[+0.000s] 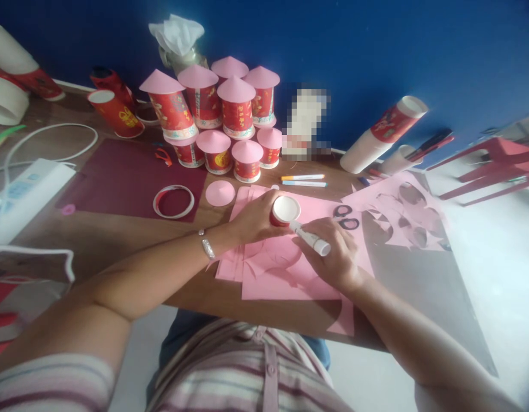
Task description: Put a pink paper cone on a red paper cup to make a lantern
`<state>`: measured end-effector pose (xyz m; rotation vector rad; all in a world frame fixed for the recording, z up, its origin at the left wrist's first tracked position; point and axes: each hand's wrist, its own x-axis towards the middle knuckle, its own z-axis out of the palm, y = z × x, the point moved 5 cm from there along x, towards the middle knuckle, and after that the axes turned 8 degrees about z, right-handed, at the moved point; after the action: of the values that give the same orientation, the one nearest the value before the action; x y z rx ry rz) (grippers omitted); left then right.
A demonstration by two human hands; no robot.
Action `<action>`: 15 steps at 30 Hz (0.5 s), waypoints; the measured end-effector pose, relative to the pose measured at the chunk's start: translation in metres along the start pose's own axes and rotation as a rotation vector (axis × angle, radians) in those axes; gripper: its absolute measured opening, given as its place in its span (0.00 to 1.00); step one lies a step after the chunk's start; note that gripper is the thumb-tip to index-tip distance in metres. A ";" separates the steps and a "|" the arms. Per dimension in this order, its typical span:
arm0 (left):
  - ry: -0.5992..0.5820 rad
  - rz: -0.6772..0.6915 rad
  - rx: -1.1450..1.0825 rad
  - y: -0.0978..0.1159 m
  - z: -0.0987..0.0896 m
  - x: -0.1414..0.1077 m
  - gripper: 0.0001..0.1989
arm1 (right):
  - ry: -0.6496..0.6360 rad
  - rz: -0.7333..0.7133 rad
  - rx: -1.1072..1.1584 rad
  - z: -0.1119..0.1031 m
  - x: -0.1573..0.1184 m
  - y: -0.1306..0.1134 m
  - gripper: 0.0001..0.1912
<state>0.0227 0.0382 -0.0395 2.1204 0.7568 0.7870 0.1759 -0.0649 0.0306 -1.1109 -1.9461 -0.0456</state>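
My left hand (261, 218) is wrapped round a small red paper cup (286, 210), its white open end facing up. In my right hand (333, 246) is a white glue stick or thick marker (312, 239), its tip at the near right rim of the cup. Pink paper sheets (268, 286) and curved offcuts lie beneath both hands. Beyond my left hand stand several red cups with pink cone tops (215, 143). A loose pink cone (220, 194) rests to the left of the sheets.
Scissors (345, 217) lie right of the cup, two pens (303, 181) beyond it. Cut pink scraps (408, 212) are at the right, near a leaning cup stack (369, 150). A white ring (173, 202) and power strip (28, 197) are at the left.
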 end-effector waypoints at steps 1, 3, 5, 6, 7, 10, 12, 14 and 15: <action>-0.001 -0.002 0.013 -0.001 0.001 0.000 0.40 | 0.003 -0.004 -0.022 0.000 0.000 -0.001 0.11; 0.004 -0.004 0.037 -0.002 0.002 -0.001 0.39 | 0.007 -0.012 -0.072 0.001 0.001 -0.002 0.12; 0.008 -0.008 0.050 -0.002 0.003 -0.001 0.37 | 0.005 -0.033 -0.115 0.003 0.000 -0.003 0.13; 0.008 -0.010 0.055 -0.002 0.003 -0.001 0.37 | -0.002 -0.044 -0.134 0.005 -0.001 -0.004 0.14; 0.005 -0.013 0.059 -0.002 0.003 -0.001 0.37 | -0.008 -0.056 -0.146 0.006 -0.002 -0.004 0.14; 0.009 -0.021 0.062 0.000 0.003 -0.001 0.35 | -0.032 -0.086 -0.146 0.009 -0.006 -0.006 0.14; 0.014 -0.026 0.053 0.001 0.002 -0.001 0.35 | -0.045 -0.101 -0.129 0.009 -0.007 -0.008 0.14; 0.017 -0.033 0.049 0.001 0.002 -0.001 0.35 | -0.044 -0.103 -0.118 0.007 -0.007 -0.008 0.15; 0.014 -0.037 0.052 0.002 0.002 -0.001 0.36 | -0.034 -0.102 -0.117 0.005 -0.006 -0.008 0.15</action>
<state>0.0238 0.0356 -0.0396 2.1428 0.8302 0.7706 0.1677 -0.0714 0.0263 -1.0933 -2.0511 -0.1999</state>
